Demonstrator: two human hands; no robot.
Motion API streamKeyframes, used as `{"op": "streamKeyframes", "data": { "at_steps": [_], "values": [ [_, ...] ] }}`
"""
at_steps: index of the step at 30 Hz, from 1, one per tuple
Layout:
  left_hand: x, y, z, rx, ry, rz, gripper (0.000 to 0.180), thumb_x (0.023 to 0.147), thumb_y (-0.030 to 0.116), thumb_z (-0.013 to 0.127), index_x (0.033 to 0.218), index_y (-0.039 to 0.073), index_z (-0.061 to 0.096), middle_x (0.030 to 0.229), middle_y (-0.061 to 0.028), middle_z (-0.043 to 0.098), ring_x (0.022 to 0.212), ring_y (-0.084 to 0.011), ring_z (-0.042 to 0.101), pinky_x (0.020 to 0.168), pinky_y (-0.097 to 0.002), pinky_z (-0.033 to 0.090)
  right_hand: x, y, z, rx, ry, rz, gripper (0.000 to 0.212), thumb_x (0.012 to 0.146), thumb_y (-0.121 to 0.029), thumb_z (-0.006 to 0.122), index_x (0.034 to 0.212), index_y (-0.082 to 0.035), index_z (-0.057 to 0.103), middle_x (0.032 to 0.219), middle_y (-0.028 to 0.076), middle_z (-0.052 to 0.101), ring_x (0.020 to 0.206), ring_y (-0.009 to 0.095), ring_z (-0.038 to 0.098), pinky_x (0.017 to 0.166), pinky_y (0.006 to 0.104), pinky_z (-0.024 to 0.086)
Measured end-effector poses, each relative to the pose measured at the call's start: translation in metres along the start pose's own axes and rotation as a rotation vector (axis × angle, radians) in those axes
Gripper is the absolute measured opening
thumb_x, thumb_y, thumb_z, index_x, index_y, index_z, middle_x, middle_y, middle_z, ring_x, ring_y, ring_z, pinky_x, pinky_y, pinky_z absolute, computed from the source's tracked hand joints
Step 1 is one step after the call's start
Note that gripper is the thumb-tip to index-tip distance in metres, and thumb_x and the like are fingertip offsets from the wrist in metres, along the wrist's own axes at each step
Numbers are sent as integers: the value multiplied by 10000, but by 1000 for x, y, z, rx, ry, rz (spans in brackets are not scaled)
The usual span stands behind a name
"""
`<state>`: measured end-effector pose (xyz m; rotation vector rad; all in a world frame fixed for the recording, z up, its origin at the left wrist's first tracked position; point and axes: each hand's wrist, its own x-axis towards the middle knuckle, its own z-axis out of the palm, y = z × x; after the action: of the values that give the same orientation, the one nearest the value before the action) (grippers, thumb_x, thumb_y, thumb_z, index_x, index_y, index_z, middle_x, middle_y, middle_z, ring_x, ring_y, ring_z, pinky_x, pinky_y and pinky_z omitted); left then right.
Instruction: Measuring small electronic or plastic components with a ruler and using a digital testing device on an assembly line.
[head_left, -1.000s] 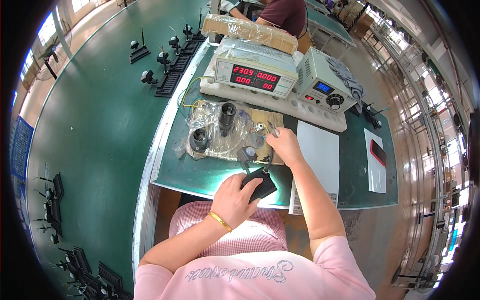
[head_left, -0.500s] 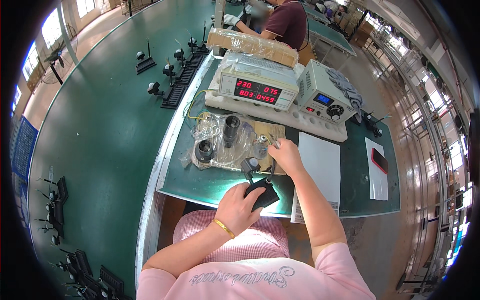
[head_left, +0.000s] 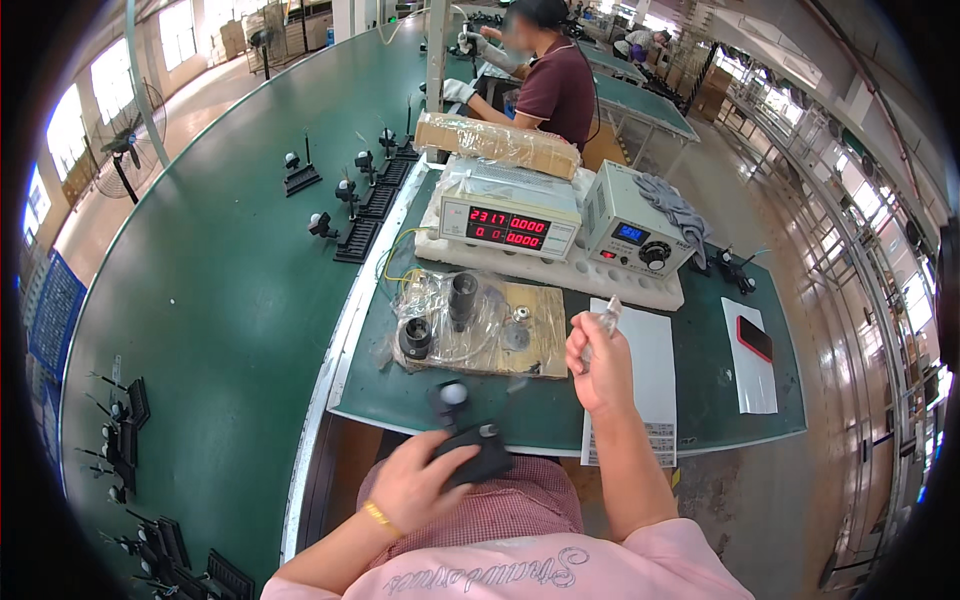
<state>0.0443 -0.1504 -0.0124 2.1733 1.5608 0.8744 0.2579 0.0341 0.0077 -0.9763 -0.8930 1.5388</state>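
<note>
My left hand (head_left: pixel 412 488) is closed on a small black floodlight (head_left: pixel 484 458), held over my lap at the table's front edge. The lamp carries a sensor head (head_left: pixel 450 400) with a white dome; motion blurs it and its cable. My right hand (head_left: pixel 598 365) is raised above the white paper sheet (head_left: pixel 650 390), its fingers closed round a slim, greyish, partly clear tool (head_left: pixel 611 312) with a pointed tip; its exact kind is unclear. Left of that hand, a plastic-wrapped board (head_left: pixel 535 340) bears two black round sockets and a small metal fitting.
Behind the board stand a meter with red digits (head_left: pixel 510 228) and a grey power supply (head_left: pixel 630 235) on white foam. A red-edged phone (head_left: pixel 755 338) lies at right. Several sensor floodlights (head_left: pixel 357 238) line the green table (head_left: pixel 220 330) at left. A co-worker (head_left: pixel 560 90) sits beyond.
The floodlight, lit before, is dark and has moved left and nearer my body. My right hand has withdrawn from its cable and shifted right with the slim tool. The meter's red digits have changed.
</note>
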Motion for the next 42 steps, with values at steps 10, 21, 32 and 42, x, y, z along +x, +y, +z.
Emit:
{"op": "streamKeyframes", "data": {
  "at_steps": [10, 21, 32, 42],
  "values": [
    [-260, -106, -66, 600, 708, -1039, 509, 752, 41, 657, 1244, 19, 527, 1134, -203, 529, 1102, -380, 491, 988, -436, 384, -23, 89, 12, -196, -337, 200, 220, 944, -238, 543, 895, -33, 608, 661, -26, 487, 573, 56, 417, 496, 220, 339],
    [-147, -154, -92, 510, 536, -785, 375, 764, 112, 675, 1122, 31, 594, 1192, -189, 552, 1191, -360, 460, 1018, -439, 357, -44, 114, 22, -769, -502, -324, 121, 856, -128, 647, 897, -21, 606, 767, 137, 606, 702, 287, 599, 637, 362, 468],
    [192, -295, -39, 224, 583, -601, 515, 746, 298, 746, 1197, 112, 581, 1235, -145, 516, 1149, -333, 492, 985, -431, 402, -52, 111, 22, -969, -590, -461, 171, 731, -61, 672, 887, -59, 604, 756, 90, 586, 689, 290, 564, 620, 364, 456],
    [136, -286, -59, 245, 502, -666, 650, 681, 213, 814, 1264, 139, 536, 1236, -202, 484, 1158, -383, 470, 999, -418, 398, -49, 108, 25, -975, -598, -467, 176, 738, -63, 665, 898, -59, 589, 767, 88, 582, 713, 290, 565, 642, 365, 459]
  ]
}}
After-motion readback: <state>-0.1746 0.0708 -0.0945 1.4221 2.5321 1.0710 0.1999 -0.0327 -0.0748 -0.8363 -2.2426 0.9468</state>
